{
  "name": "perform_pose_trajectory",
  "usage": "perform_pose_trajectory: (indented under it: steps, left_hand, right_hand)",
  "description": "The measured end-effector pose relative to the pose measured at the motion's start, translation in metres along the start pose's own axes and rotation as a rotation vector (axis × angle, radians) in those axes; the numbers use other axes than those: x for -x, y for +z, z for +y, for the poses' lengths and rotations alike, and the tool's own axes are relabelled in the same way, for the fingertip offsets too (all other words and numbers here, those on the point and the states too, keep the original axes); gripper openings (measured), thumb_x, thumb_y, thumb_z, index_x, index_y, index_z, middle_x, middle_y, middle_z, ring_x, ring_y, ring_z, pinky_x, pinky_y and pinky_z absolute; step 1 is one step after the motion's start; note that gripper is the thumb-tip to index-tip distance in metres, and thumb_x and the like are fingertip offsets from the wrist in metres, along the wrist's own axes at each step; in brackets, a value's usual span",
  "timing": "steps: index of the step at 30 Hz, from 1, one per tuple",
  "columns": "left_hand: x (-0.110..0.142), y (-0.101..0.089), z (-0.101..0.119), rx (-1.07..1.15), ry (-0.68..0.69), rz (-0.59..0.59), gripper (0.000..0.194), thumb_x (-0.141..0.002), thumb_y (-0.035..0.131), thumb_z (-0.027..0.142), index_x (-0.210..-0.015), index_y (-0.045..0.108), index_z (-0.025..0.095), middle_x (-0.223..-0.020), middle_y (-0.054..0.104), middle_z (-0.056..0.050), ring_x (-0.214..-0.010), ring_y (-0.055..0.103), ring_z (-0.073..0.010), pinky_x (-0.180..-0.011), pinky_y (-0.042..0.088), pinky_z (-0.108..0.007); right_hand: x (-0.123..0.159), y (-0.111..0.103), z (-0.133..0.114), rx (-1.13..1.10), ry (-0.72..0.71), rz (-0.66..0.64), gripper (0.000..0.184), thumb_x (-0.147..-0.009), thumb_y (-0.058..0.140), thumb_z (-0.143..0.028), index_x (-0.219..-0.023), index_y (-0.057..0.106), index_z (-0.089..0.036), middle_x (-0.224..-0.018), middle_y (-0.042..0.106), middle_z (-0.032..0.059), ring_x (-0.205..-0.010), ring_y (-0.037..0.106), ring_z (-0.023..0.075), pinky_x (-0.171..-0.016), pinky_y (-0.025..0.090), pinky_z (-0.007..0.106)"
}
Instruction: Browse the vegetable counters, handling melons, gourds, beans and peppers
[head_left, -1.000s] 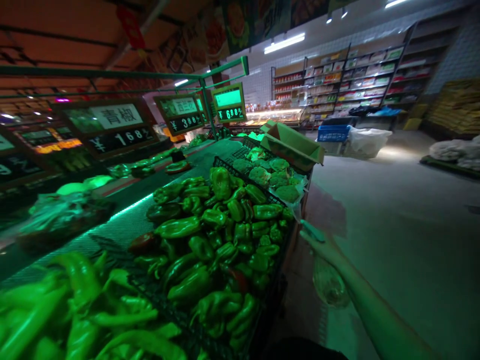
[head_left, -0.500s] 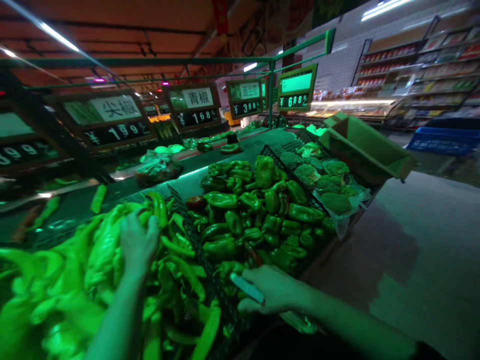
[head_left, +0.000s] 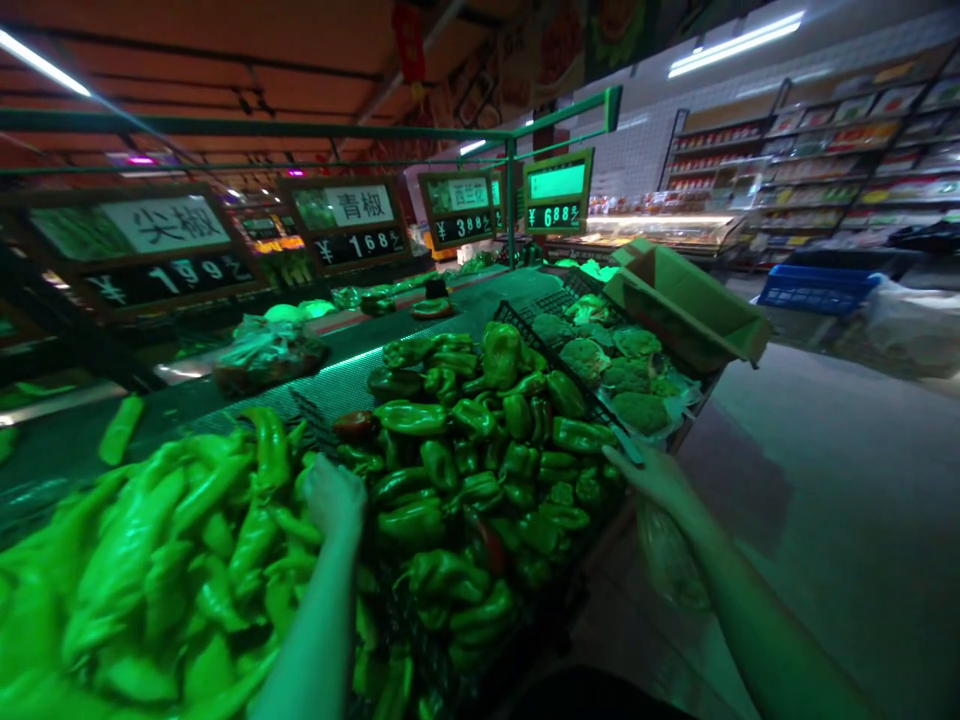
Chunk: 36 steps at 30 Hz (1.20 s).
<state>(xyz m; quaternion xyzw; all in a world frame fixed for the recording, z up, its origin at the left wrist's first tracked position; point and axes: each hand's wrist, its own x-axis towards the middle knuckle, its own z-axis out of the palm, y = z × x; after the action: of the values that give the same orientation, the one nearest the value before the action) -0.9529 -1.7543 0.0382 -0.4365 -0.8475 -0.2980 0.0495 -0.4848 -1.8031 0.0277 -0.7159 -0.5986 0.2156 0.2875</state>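
My left hand (head_left: pixel 337 495) is at the right edge of a heap of long light-green peppers (head_left: pixel 142 560), beside the black crate wall. Its fingers are curled, and whatever they may hold is hidden. My right hand (head_left: pixel 656 478) is closed around a slim, pale, flat object (head_left: pixel 628 446), whose kind I cannot make out. A clear plastic bag (head_left: pixel 671 562) with blurred contents hangs below that hand. Between my hands lie dark-green bell peppers (head_left: pixel 480 490), a few of them reddish, in a black crate. The right hand is over this crate's right edge.
Bagged broccoli (head_left: pixel 626 375) fills the crate beyond my right hand. A cardboard box (head_left: pixel 686 310) tilts behind it. Price signs (head_left: pixel 349 220) hang from a green rail (head_left: pixel 285 130). A blue basket (head_left: pixel 814 290) stands at the right, above the floor (head_left: pixel 847 480).
My left hand has moved right, from on top of the long peppers to the crate wall, and its fingers have curled. My right hand has swung right and away from the bell peppers; the view has shifted.
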Motion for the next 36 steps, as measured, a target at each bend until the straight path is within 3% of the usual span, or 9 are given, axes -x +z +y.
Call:
perform_pose_trajectory:
  steps: [3, 8, 12, 16, 22, 25, 28, 32, 36]
  left_hand:
    - [0.002, -0.004, -0.002, -0.036, 0.037, -0.024, 0.045, -0.092, 0.035, 0.025, -0.128, 0.051, 0.004, -0.118, 0.063, -0.027, -0.12, 0.054, -0.0407, -0.095, 0.05, -0.054]
    - [0.009, -0.012, -0.002, -0.072, 0.023, -0.003, 0.046, -0.094, 0.031, 0.025, -0.134, 0.046, 0.007, -0.121, 0.062, -0.024, -0.119, 0.055, -0.04, -0.091, 0.051, -0.053]
    - [0.01, -0.012, -0.002, -0.083, 0.019, 0.017, 0.049, -0.095, 0.031, 0.024, -0.139, 0.042, 0.006, -0.127, 0.06, -0.024, -0.123, 0.053, -0.0383, -0.095, 0.05, -0.052]
    - [0.008, -0.008, -0.005, -0.073, 0.003, 0.022, 0.047, -0.094, 0.033, 0.024, -0.137, 0.045, 0.008, -0.125, 0.061, -0.024, -0.12, 0.056, -0.0383, -0.093, 0.051, -0.051]
    - [0.007, -0.004, -0.004, -0.065, 0.013, 0.025, 0.046, -0.094, 0.035, 0.022, -0.136, 0.047, 0.006, -0.125, 0.061, -0.025, -0.122, 0.055, -0.0362, -0.096, 0.049, -0.048]
    - [0.007, -0.003, -0.001, -0.068, 0.013, 0.013, 0.048, -0.094, 0.033, 0.019, -0.137, 0.046, 0.004, -0.123, 0.063, -0.025, -0.12, 0.057, -0.0362, -0.097, 0.048, -0.048]
    - [0.007, -0.004, -0.001, -0.071, 0.003, 0.006, 0.048, -0.094, 0.033, 0.019, -0.138, 0.045, 0.004, -0.119, 0.065, -0.025, -0.115, 0.06, -0.0366, -0.095, 0.048, -0.048]
    - [0.008, -0.006, -0.003, -0.076, -0.013, 0.006, 0.048, -0.094, 0.033, 0.021, -0.139, 0.043, 0.006, -0.116, 0.065, -0.026, -0.111, 0.063, -0.0373, -0.091, 0.05, -0.049]
    - [0.008, -0.01, -0.004, -0.08, -0.018, -0.007, 0.049, -0.095, 0.032, 0.023, -0.14, 0.042, 0.006, -0.117, 0.065, -0.025, -0.112, 0.062, -0.0386, -0.091, 0.05, -0.05]
  right_hand:
    - [0.006, 0.013, -0.025, 0.02, -0.115, -0.124, 0.043, -0.09, 0.052, -0.056, -0.112, 0.065, -0.021, -0.101, 0.073, 0.0087, -0.094, 0.069, 0.0265, -0.08, 0.051, 0.034]
    - [0.055, 0.075, -0.135, 0.033, -0.547, -0.535, 0.04, -0.086, 0.057, -0.059, -0.096, 0.064, -0.021, -0.09, 0.072, 0.0047, -0.08, 0.068, 0.0223, -0.065, 0.043, 0.028]
    - [0.082, 0.102, -0.198, 0.102, -0.74, -0.63, 0.052, -0.082, 0.056, -0.069, -0.099, 0.064, -0.021, -0.091, 0.072, 0.0073, -0.078, 0.067, 0.0254, -0.061, 0.038, 0.029]
    - [0.057, 0.096, -0.192, -0.029, -0.568, -0.548, 0.043, -0.086, 0.056, -0.061, -0.092, 0.064, -0.02, -0.088, 0.071, 0.0053, -0.077, 0.066, 0.0206, -0.061, 0.039, 0.026]
    - [-0.024, 0.046, -0.111, -0.056, -0.203, -0.218, 0.04, -0.093, 0.05, -0.051, -0.111, 0.066, -0.019, -0.091, 0.072, 0.0082, -0.077, 0.068, 0.0225, -0.065, 0.047, 0.029]
    - [-0.042, 0.028, -0.097, 0.08, -0.153, -0.113, 0.041, -0.092, 0.052, -0.053, -0.111, 0.066, -0.02, -0.098, 0.072, 0.0106, -0.092, 0.069, 0.0273, -0.073, 0.047, 0.032]
    - [-0.034, 0.037, -0.121, 0.118, -0.304, -0.203, 0.036, -0.091, 0.055, -0.051, -0.103, 0.066, -0.019, -0.096, 0.073, 0.0097, -0.093, 0.068, 0.0271, -0.073, 0.046, 0.031]
    - [0.001, 0.076, -0.191, 0.069, -0.648, -0.423, 0.036, -0.089, 0.06, -0.054, -0.095, 0.064, -0.019, -0.09, 0.072, 0.0062, -0.081, 0.068, 0.0221, -0.064, 0.041, 0.027]
    - [0.023, 0.11, -0.252, 0.125, -0.84, -0.493, 0.044, -0.088, 0.056, -0.062, -0.098, 0.063, -0.019, -0.094, 0.073, 0.007, -0.084, 0.069, 0.0243, -0.062, 0.038, 0.027]
